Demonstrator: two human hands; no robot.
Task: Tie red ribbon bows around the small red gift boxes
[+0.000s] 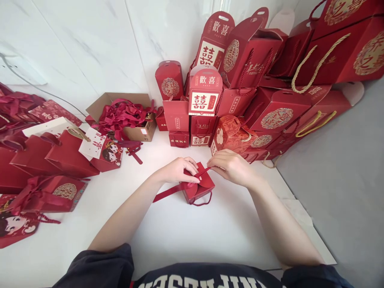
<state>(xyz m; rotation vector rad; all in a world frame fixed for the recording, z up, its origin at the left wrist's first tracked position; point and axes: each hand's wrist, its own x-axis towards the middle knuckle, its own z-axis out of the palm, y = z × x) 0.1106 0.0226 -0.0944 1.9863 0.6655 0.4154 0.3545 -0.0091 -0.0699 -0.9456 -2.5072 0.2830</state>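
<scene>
1. Across the near and middle ground, a white table is carrying everything, with a grey floor lying to its right.
2. Far right, a pile of red gift boxes is leaning against the marble wall, some with gold rope handles.
3. On the left, red paper bags are lying flat and overlapping.
4. Far left of centre, a cardboard carton is spilling over with loose red ribbons.
5. Near the middle, just in front of the pile, a small red box is sitting on the table between both hands.
6. On the box top, the left hand is curling down and pinching the ribbon, whose long tail is trailing left across the table.
7. The right hand is gripping the ribbon's short end between fingertips, just above the lid.
8. Judging from this, the tying is asking for steady pressure from the left fingers and an even, level pull from the right, so the box is not sliding or tipping.
</scene>
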